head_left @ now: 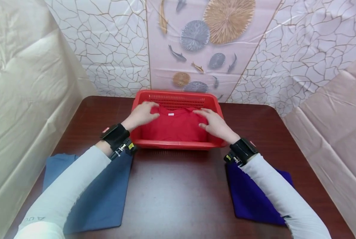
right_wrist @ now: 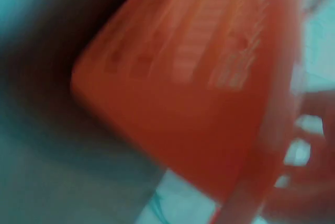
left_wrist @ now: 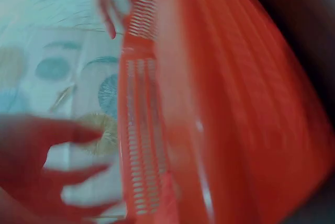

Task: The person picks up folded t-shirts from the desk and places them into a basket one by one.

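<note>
A red plastic basket [head_left: 178,144] with slotted walls stands at the back of the table, and a red shirt [head_left: 175,127] with a small white neck label lies in it. My left hand [head_left: 143,114] hovers over the basket's left side, fingers spread and loosely bent, near the shirt's left shoulder. Over the right side is my right hand [head_left: 215,123], its fingers likewise extended near the shirt's other shoulder. Neither hand grips anything. In the left wrist view the left hand [left_wrist: 47,166] shows spread fingers beside the basket wall [left_wrist: 141,130]. The right wrist view is blurred, with the basket [right_wrist: 178,103] filling it.
A folded blue-grey garment [head_left: 100,199] lies on the table's left, under my left forearm. On the right, beneath the other forearm, is a folded dark-blue garment [head_left: 252,202]. The brown table [head_left: 178,189] meets a patterned wall covering [head_left: 112,49] behind the basket.
</note>
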A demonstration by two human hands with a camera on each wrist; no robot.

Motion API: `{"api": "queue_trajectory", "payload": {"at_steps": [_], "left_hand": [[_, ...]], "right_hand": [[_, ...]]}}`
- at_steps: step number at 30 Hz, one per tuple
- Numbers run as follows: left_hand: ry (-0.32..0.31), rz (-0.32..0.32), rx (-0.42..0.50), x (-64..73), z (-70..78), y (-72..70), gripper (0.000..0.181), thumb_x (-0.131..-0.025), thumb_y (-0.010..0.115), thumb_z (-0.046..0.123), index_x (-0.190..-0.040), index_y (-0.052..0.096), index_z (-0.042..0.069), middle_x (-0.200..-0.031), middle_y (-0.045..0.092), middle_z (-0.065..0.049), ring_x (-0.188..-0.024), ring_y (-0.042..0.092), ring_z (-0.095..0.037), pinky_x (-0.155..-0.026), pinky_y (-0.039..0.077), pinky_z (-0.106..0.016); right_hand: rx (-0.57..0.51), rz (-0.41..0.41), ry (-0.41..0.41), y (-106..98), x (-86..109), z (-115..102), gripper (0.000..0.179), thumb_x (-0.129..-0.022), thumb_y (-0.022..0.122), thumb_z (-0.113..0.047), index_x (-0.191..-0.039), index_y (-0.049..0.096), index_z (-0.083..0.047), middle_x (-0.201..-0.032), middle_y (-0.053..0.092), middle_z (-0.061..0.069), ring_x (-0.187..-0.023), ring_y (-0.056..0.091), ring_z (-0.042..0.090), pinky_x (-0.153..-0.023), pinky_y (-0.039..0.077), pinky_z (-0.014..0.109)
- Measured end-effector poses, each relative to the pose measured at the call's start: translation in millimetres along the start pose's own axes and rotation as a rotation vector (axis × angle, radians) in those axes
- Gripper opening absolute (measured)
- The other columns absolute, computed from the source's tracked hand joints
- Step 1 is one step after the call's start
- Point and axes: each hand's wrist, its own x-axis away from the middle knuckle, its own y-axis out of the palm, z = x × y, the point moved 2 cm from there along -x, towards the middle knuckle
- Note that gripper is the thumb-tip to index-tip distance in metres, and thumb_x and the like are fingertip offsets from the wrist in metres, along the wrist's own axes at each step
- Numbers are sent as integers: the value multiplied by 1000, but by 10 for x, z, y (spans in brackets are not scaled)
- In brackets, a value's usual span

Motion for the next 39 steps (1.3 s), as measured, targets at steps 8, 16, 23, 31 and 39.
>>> {"api": "queue_trajectory", "payload": {"at_steps": [8,16,23,31,39], "left_hand": [[-1,-504,-395,142,12,395,66,-88,56,19,-146,28,27,-154,17,-19,-136,12,-41,-106,26,-62],[-45,-513,-354,157,-65,408,62,-89,53,17,-144,31,32,-154,15,-18,-136,15,-38,-104,30,-60],[165,-87,-301,189,56,109,31,-86,62,30,-114,66,17,-98,68,-4,-80,59,-17,-72,51,-36],[304,475,-212,919,338,-37,25,-88,56,40,-72,53,22,-48,42,1,-41,37,-13,-35,27,-27],[193,536,-268,1639,-25,160,18,-84,63,36,-77,59,19,-49,44,4,-38,35,-9,-33,32,-27]], "right_hand": [[150,-590,-3,268,6,-29,55,-93,50,-18,-144,33,-32,-155,9,19,-135,20,38,-108,30,52],[133,-588,24,266,-11,-13,56,-92,49,-11,-142,37,-33,-155,16,16,-133,26,35,-104,36,49],[113,-2,-46,69,11,-197,21,-84,65,-32,-102,69,-21,-94,70,0,-74,59,17,-62,50,35],[-24,459,-204,125,404,-999,23,-87,58,-36,-68,53,-24,-52,46,-7,-46,41,7,-38,30,27],[-40,373,-338,772,619,-1620,22,-88,56,-34,-67,53,-25,-55,46,-12,-50,40,-1,-42,35,20]]}}
